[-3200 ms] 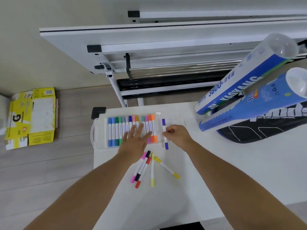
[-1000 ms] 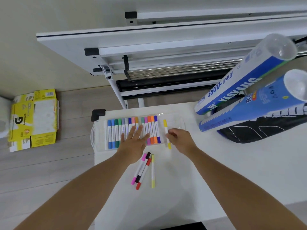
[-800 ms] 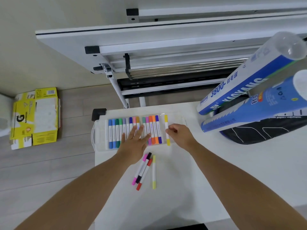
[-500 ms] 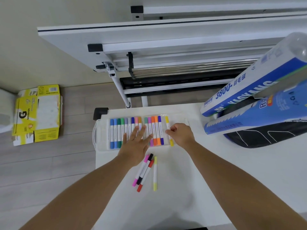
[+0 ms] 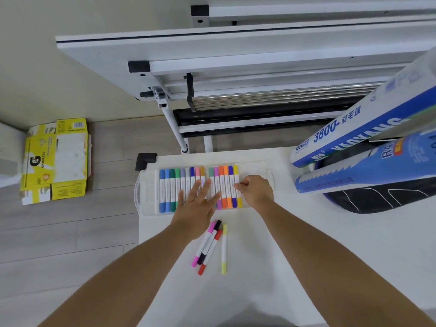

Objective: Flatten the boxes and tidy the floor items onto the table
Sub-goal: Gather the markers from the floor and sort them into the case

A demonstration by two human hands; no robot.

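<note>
A clear marker case (image 5: 146, 197) lies on the white table (image 5: 271, 267), with a row of coloured markers (image 5: 170, 190) in it. My left hand (image 5: 195, 206) rests flat on the middle of that row, fingers spread. My right hand (image 5: 256, 192) has its curled fingertips on the yellow marker (image 5: 239, 202), which lies at the right end of the row. Several loose markers (image 5: 210, 246) lie on the table just below the case. A flattened yellow box (image 5: 56, 159) lies on the wooden floor at the left.
Two blue and white shuttlecock tubes (image 5: 354, 131) (image 5: 368, 175) lean over a black racket bag (image 5: 382, 199) at the table's right. A folded white table frame (image 5: 236, 55) stands behind. A white object (image 5: 7, 159) sits at the left edge.
My right hand laid a purple marker into the case, then brought a yellow one from the table and set it at the row's right end. My left hand stayed flat on the markers.
</note>
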